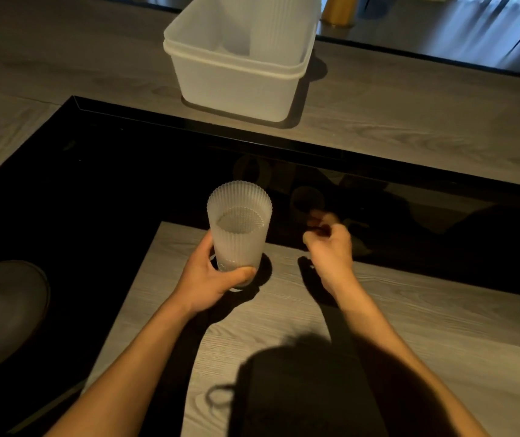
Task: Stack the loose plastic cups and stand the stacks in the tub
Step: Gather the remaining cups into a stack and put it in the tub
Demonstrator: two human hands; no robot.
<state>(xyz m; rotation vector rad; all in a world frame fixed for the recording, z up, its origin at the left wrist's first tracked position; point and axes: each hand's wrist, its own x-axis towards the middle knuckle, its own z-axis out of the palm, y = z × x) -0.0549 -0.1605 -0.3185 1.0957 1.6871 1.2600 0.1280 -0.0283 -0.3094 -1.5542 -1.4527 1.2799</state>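
A ribbed, frosted plastic cup stack [239, 228] stands upright on the near wooden surface, with another cup nested inside it. My left hand [211, 275] grips its base, thumb across the front. My right hand [328, 244] hovers just to the right of the stack, blurred, fingers loosely curled and holding nothing. At the far end stands the translucent white tub [236, 86], and a tall ribbed cup stack [279, 23] stands upright inside it on the right side.
A glossy black panel [94, 171] runs between the near wooden board and the far wooden top where the tub sits. A dark round object [6, 310] lies at the left edge. A yellow item [337, 9] stands behind the tub.
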